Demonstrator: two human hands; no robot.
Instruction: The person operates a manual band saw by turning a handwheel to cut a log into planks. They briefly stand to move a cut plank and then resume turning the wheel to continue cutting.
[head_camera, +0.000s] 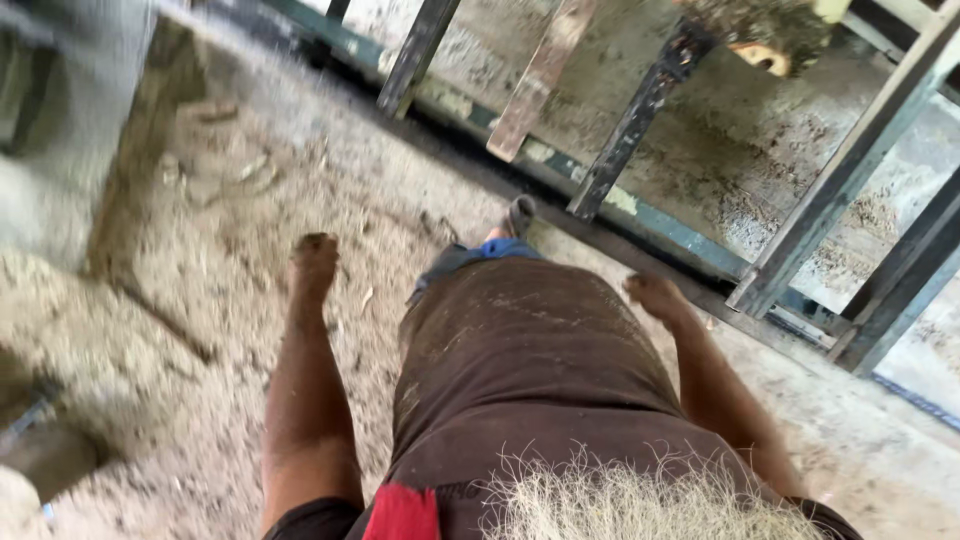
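Observation:
I look straight down my own body, which wears a dusty brown shirt (520, 370). My left hand (315, 255) hangs at my side over the sawdust-covered floor (200, 300), fingers curled in, and it holds nothing. My right hand (652, 293) hangs on the other side, near the base of a dark metal frame (640, 105). It is curled shut too and carries nothing. One foot in a sandal (520, 213) shows ahead of me, close to the frame's bottom rail. The picture is blurred by motion.
Slanted metal bars and a wooden slat (540, 75) stand across the top and right, above a dusty slab. A grey concrete block (70, 120) rises at the left. A lump of debris (770, 35) sits at the top right.

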